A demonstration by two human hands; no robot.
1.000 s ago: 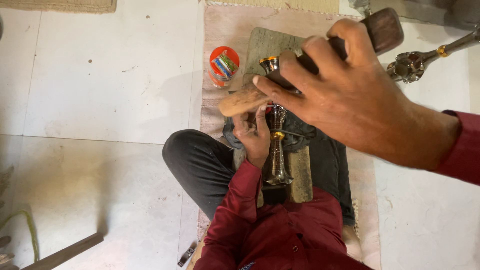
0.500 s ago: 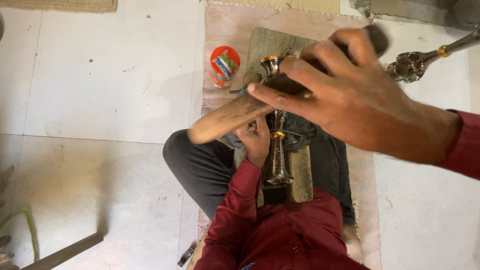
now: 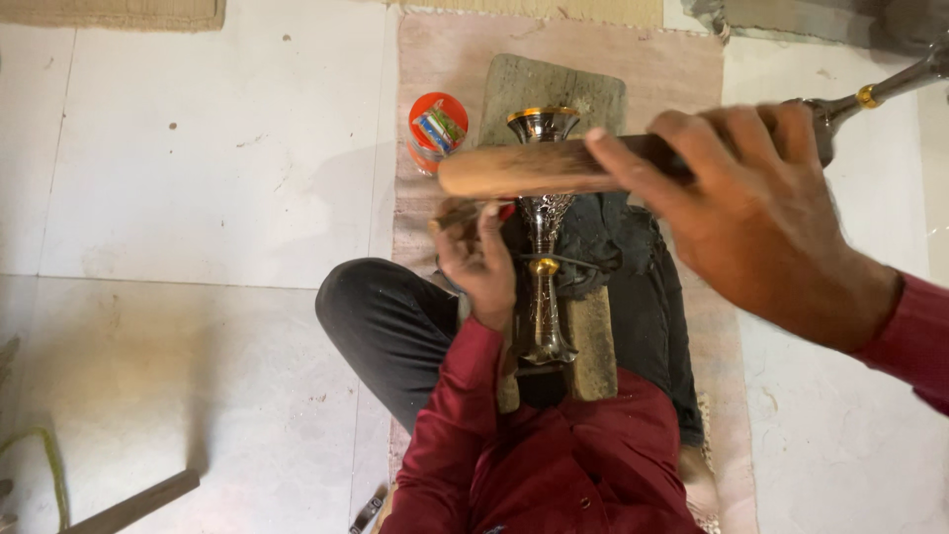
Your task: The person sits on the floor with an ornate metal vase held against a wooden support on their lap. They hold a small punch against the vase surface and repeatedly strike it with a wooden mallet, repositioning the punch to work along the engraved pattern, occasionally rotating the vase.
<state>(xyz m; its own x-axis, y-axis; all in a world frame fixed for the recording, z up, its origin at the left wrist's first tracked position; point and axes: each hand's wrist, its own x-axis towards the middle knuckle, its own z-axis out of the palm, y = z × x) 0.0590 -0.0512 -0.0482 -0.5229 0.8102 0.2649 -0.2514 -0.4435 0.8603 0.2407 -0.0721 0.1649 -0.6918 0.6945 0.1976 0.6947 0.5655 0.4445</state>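
Two hands are at work, and I log a change in the right one. The right hand (image 3: 766,222), at 2 o'clock in the head view, has its fingers clenched round the dark end of a wooden mallet (image 3: 529,170). A second ago the mallet was tilted, with its pale end low toward 8 o'clock. It now lies nearly level across the gold-rimmed mouth of the metal vase (image 3: 542,247). I judge a stroke has just come down; I cannot tell whether wood touches the rim.

The vase lies lengthwise on the lap, mouth toward 12 o'clock, over a wooden block (image 3: 593,341) and a grey slab (image 3: 554,84). The left hand (image 3: 479,259), at 9 o'clock of the vase, has its fingers curled on a small tool I cannot identify, held against the vase's neck. An orange tub (image 3: 437,129) stands at 11 o'clock, unmoved.
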